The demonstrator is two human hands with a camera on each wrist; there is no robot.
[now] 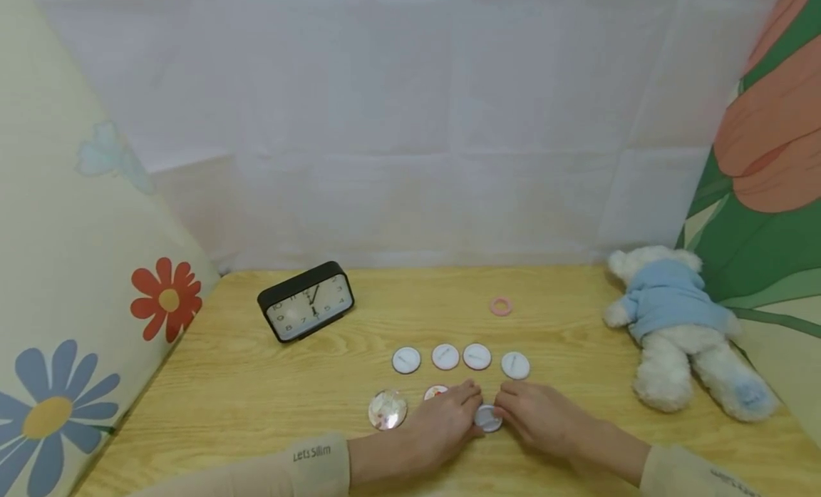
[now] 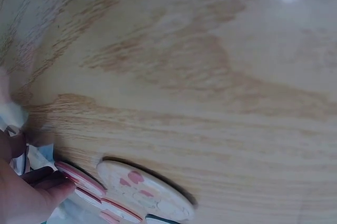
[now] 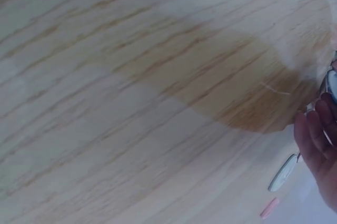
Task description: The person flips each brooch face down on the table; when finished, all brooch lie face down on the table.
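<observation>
Both hands meet at a round pin-back badge [image 1: 489, 418], its pale back turned up, near the front of the table. My left hand [image 1: 442, 422] grips its left edge. On the other edge, the thumb of my right hand [image 1: 545, 415] lies over the rim while the fingers curl beside it. Partly hidden behind the left hand is a badge with a coloured face [image 1: 436, 392]. Left of that lies a larger, shiny round badge [image 1: 388, 410]. Beyond the hands, several badges [image 1: 445, 356] lie in a row with white backs and pins up.
A black desk clock [image 1: 306, 302] stands at the back left. Toward the back lies a pink ring [image 1: 501, 306]. A white plush bear in a blue top [image 1: 673, 326] lies at the right. Flower-patterned cloth flanks the wooden table [image 1: 224, 383]; a white sheet [image 1: 410, 126] hangs behind.
</observation>
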